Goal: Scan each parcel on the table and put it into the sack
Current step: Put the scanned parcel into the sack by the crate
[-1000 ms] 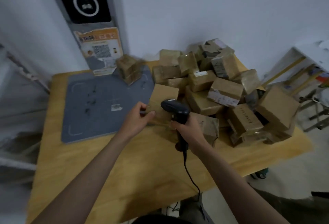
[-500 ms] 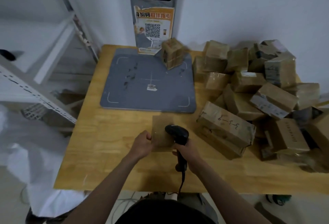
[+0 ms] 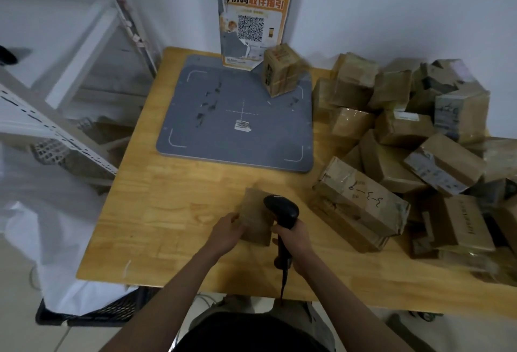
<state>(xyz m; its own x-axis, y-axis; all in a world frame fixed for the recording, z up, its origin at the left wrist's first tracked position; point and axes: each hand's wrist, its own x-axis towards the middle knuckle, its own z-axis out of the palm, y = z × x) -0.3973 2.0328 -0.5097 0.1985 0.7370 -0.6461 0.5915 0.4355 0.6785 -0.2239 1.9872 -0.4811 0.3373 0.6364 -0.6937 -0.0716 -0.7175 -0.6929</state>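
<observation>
Left hand point(image 3: 227, 230) gripping the left edge of a small brown cardboard parcel point(image 3: 256, 218) near the front of the wooden table point(image 3: 173, 211), right hand point(image 3: 293, 242) wrapped round a black handheld barcode scanner point(image 3: 281, 210) held over it, heap of parcels point(image 3: 405, 138) to the right, white sack point(image 3: 47, 239) left of the table

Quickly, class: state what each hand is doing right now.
Left hand: holding the small brown parcel by its edge.
Right hand: gripping the black scanner.
</observation>
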